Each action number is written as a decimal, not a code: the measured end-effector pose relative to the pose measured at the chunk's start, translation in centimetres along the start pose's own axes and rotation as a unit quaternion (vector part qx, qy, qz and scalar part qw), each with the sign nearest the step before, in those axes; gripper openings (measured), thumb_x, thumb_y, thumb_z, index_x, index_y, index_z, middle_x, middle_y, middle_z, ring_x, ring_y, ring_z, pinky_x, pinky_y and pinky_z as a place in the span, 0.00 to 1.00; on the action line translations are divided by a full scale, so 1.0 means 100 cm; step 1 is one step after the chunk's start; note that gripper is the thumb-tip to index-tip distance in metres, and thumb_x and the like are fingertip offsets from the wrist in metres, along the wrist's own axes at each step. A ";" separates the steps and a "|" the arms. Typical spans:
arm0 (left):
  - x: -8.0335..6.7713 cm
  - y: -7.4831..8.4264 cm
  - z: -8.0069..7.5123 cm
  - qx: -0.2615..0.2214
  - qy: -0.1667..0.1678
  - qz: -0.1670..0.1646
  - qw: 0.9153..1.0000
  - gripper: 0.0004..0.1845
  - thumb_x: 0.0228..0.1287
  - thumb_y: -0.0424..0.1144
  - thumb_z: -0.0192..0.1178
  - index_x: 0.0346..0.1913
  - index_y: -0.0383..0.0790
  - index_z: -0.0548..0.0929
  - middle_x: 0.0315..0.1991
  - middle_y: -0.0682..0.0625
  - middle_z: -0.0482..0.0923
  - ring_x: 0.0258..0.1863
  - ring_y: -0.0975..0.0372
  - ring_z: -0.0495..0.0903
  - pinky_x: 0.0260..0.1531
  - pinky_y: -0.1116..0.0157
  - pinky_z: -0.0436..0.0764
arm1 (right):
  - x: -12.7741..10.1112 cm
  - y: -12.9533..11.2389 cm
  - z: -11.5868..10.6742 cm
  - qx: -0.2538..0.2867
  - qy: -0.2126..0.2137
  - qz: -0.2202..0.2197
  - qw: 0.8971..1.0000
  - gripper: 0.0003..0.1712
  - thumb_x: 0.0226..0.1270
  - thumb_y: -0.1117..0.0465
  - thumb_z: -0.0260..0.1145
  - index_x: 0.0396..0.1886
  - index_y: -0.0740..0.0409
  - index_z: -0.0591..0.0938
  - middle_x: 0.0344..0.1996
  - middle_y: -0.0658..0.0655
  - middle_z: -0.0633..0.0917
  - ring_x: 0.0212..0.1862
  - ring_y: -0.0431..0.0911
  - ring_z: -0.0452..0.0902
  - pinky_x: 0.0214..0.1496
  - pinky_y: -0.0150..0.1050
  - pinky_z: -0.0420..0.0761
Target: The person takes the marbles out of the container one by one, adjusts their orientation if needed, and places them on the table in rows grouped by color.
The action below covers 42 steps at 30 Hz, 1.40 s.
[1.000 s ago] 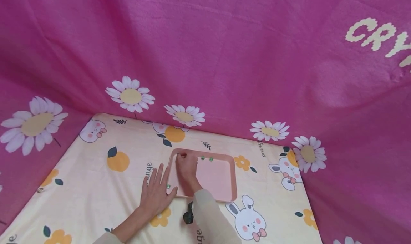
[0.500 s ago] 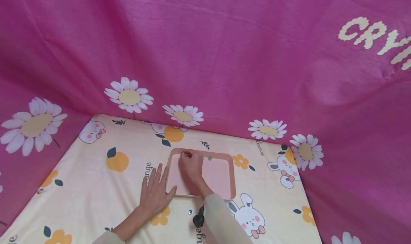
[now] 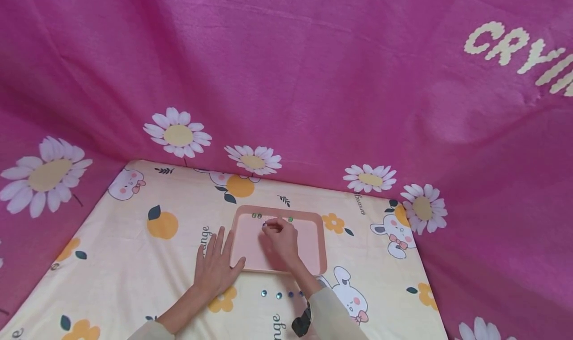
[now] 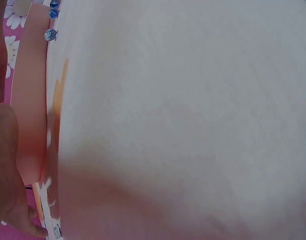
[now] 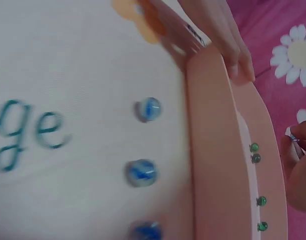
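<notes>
My right hand (image 3: 283,238) is over the pink tray (image 3: 324,250), its thumb and fingertips pinching a small blue marble (image 5: 293,137). Several green marbles (image 5: 256,158) sit along the tray's far wall; a pair (image 3: 256,215) shows left of that hand. My left hand (image 3: 213,270) lies palm down with fingers spread at the tray's left side, its thumb right at the near left corner. On the cloth before the tray, several blue marbles (image 3: 279,296) form a row, the rightmost one partly covered by the right forearm.
A cream cloth (image 3: 179,265) printed with rabbits, oranges and flowers covers the table. Pink daisy-patterned fabric (image 3: 313,106) rises behind it and on both sides. A black device (image 3: 302,322) is strapped below the right wrist.
My right hand has moved rightward from the tray's far left corner, uncovering two green marbles there. The forearm's shift has revealed blue marbles on the cloth. The left hand stays put.
</notes>
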<state>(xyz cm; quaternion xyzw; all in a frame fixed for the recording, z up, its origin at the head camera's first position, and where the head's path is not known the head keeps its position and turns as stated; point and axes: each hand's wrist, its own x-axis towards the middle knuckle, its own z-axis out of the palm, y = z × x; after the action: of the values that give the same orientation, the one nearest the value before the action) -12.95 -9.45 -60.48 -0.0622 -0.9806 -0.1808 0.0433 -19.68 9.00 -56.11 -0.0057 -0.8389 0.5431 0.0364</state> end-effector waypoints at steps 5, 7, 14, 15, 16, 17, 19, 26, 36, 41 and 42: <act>0.001 0.000 0.001 -0.002 -0.004 -0.001 1.000 0.45 0.66 0.62 0.54 0.77 0.36 0.59 0.77 0.36 0.51 0.74 0.40 0.53 0.68 0.35 0.53 | -0.027 0.003 -0.011 0.018 -0.040 -0.004 0.999 0.07 0.64 0.64 0.72 0.41 0.60 0.87 0.32 0.49 0.88 0.34 0.40 0.84 0.41 0.30 0.83; 0.001 0.000 0.002 -0.001 -0.004 -0.003 1.000 0.45 0.66 0.62 0.54 0.77 0.37 0.59 0.77 0.36 0.51 0.74 0.41 0.53 0.68 0.35 0.53 | -0.037 0.003 -0.015 0.031 -0.054 -0.007 0.998 0.08 0.64 0.64 0.72 0.41 0.60 0.87 0.32 0.49 0.88 0.34 0.40 0.84 0.40 0.29 0.83; 0.000 0.001 0.002 0.002 0.003 -0.007 1.000 0.46 0.66 0.62 0.55 0.77 0.36 0.59 0.77 0.36 0.51 0.74 0.41 0.53 0.68 0.35 0.52 | -0.068 0.000 -0.023 0.049 -0.076 -0.007 0.996 0.07 0.64 0.64 0.72 0.41 0.59 0.87 0.32 0.48 0.88 0.35 0.42 0.85 0.40 0.30 0.84; -0.001 0.001 0.002 0.001 0.003 -0.007 1.000 0.46 0.66 0.62 0.55 0.77 0.36 0.59 0.77 0.36 0.51 0.74 0.41 0.53 0.68 0.35 0.52 | -0.071 0.000 -0.023 0.047 -0.079 -0.009 0.996 0.07 0.64 0.64 0.72 0.41 0.59 0.87 0.32 0.48 0.88 0.36 0.42 0.86 0.40 0.30 0.84; -0.001 0.001 0.002 0.002 0.002 -0.007 1.000 0.46 0.66 0.62 0.55 0.77 0.36 0.59 0.77 0.36 0.51 0.74 0.41 0.53 0.68 0.35 0.52 | -0.075 0.001 -0.023 0.045 -0.081 -0.010 0.996 0.08 0.64 0.64 0.72 0.42 0.60 0.87 0.33 0.49 0.88 0.36 0.42 0.86 0.40 0.30 0.84; -0.001 0.001 0.003 0.003 0.000 -0.006 1.000 0.46 0.66 0.63 0.55 0.77 0.36 0.58 0.77 0.36 0.51 0.74 0.41 0.53 0.68 0.35 0.52 | -0.078 0.002 -0.023 0.045 -0.082 -0.011 0.996 0.08 0.64 0.64 0.72 0.42 0.60 0.87 0.33 0.49 0.88 0.36 0.42 0.86 0.40 0.30 0.84; -0.001 0.001 0.003 0.004 -0.002 -0.006 1.000 0.46 0.66 0.63 0.54 0.77 0.36 0.58 0.77 0.36 0.50 0.74 0.41 0.53 0.68 0.35 0.52 | -0.085 0.003 -0.023 0.045 -0.088 -0.015 0.995 0.07 0.63 0.65 0.73 0.40 0.59 0.87 0.33 0.51 0.88 0.36 0.43 0.86 0.38 0.31 0.84; 0.000 -0.001 0.002 0.002 0.004 -0.005 1.000 0.45 0.66 0.62 0.55 0.77 0.36 0.59 0.77 0.36 0.51 0.74 0.41 0.54 0.68 0.36 0.53 | -0.100 0.010 -0.021 0.038 -0.143 -0.014 0.989 0.05 0.62 0.66 0.72 0.37 0.55 0.87 0.28 0.48 0.88 0.31 0.40 0.84 0.34 0.29 0.83; -0.001 -0.001 0.001 -0.002 0.021 0.003 1.000 0.45 0.65 0.61 0.57 0.76 0.36 0.61 0.76 0.35 0.54 0.73 0.41 0.56 0.66 0.35 0.56 | -0.104 0.018 -0.016 -0.022 -0.153 -0.078 0.985 0.04 0.58 0.68 0.74 0.31 0.55 0.89 0.29 0.50 0.88 0.33 0.33 0.84 0.36 0.29 0.84; 0.000 -0.001 0.001 0.003 0.021 0.005 1.000 0.45 0.65 0.61 0.56 0.77 0.36 0.60 0.76 0.35 0.53 0.73 0.41 0.56 0.66 0.36 0.56 | -0.104 0.022 -0.011 -0.067 -0.149 -0.109 0.981 0.05 0.58 0.67 0.74 0.33 0.54 0.88 0.29 0.43 0.88 0.34 0.31 0.83 0.37 0.27 0.83; 0.000 -0.001 0.002 0.003 0.021 0.005 1.000 0.45 0.65 0.61 0.56 0.77 0.36 0.60 0.76 0.35 0.53 0.73 0.41 0.56 0.66 0.36 0.56 | -0.104 0.022 -0.010 -0.075 -0.149 -0.108 0.980 0.05 0.58 0.67 0.74 0.33 0.53 0.88 0.29 0.42 0.88 0.34 0.30 0.82 0.37 0.27 0.82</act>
<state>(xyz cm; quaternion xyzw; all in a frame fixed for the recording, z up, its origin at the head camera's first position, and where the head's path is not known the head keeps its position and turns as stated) -12.93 -9.53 -60.68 -0.0631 -0.9797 -0.1791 0.0644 -9.28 10.27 -58.29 0.1632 -0.8690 0.4660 -0.0314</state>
